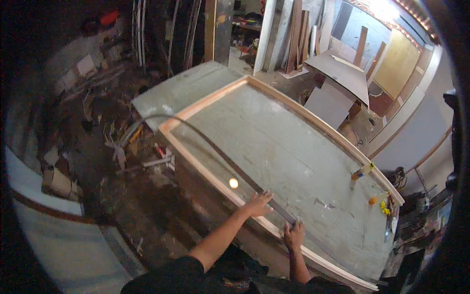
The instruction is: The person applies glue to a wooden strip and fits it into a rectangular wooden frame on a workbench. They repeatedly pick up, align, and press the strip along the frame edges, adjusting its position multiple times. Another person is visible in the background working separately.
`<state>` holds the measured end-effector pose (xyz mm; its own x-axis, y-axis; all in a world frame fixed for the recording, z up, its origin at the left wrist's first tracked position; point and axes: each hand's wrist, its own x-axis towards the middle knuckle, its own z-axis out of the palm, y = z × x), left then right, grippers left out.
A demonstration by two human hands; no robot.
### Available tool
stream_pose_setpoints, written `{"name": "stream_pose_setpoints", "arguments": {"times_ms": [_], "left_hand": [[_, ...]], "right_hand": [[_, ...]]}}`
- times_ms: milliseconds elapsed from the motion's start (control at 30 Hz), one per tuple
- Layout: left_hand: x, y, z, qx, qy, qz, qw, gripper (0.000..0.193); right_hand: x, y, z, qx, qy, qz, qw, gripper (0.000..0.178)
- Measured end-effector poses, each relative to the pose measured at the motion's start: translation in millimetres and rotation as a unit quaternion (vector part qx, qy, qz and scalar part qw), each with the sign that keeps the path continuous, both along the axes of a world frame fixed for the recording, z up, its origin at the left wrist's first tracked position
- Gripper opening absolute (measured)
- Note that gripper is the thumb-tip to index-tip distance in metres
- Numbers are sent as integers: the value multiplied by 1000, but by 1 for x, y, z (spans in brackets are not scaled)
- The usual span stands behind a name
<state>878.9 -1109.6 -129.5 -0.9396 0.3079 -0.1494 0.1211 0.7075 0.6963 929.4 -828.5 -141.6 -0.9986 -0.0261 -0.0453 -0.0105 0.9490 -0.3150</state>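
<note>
A long, thin, flexible dark strip (220, 153) runs diagonally over the table, inside and along the near side of a pale wooden frame (200, 169). Its far left end arches over the frame's corner and hangs past the table edge. My left hand (258, 205) rests on the strip with its fingers stretched out. Closer to me and further right, my right hand (294, 235) has its fingers bent around the strip's near edge. Beyond my right hand the strip continues toward the lower right. A small round yellowish-white spot (233, 183) shows beside the strip.
The frame lies on a large greyish-green tabletop (293, 161). A bottle (361, 172), an orange container (377, 199) and small yellow items (385, 208) stand at the right end. Scraps clutter the floor at left. Boards (338, 73) lean and lie behind.
</note>
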Motion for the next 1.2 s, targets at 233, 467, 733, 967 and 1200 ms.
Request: {"name": "stream_pose_setpoints", "arguments": {"times_ms": [233, 467, 733, 967, 1200], "left_hand": [[13, -215, 4, 189, 303, 506, 785, 69], [12, -550, -2, 448, 167, 703, 526, 111], [-11, -727, -12, 403, 112, 738, 530, 121], [-83, -804, 15, 336, 297, 722, 527, 98], [-151, -869, 34, 101, 334, 697, 626, 71]], "right_hand": [[5, -4, -11, -29, 12, -45, 998, 63], [-3, -17, 0, -65, 14, -78, 995, 68], [-4, -41, 27, 115, -85, -122, 982, 59], [-52, -127, 14, 163, -209, -320, 910, 72], [-70, -208, 16, 92, -138, -451, 877, 79]]}}
